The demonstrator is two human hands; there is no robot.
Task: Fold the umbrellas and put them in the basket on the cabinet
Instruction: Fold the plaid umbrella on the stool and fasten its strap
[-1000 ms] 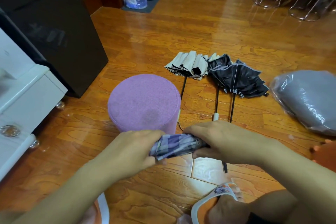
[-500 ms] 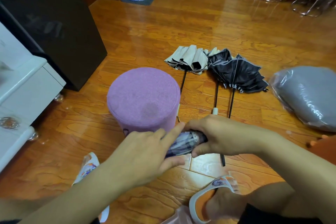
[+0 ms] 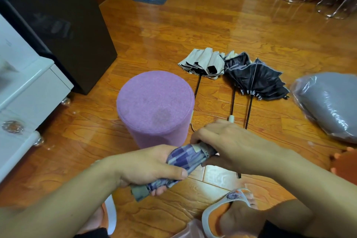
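A purple checked umbrella, rolled into a tight bundle, is held low over the floor in front of me. My left hand grips its lower end, thumb across the fabric. My right hand wraps around its upper end. Farther out on the floor lie a beige umbrella and a black umbrella, both half collapsed with their shafts extended toward me. No basket is in view.
A round purple stool stands just beyond my hands. A white cabinet and a black fridge line the left side. A grey plastic-wrapped cushion lies at the right. My slippered feet are below.
My left hand, which lay with fingers stretched over the bundle, has slid down and closed around the umbrella's lower end. The umbrella now tilts down to the left.
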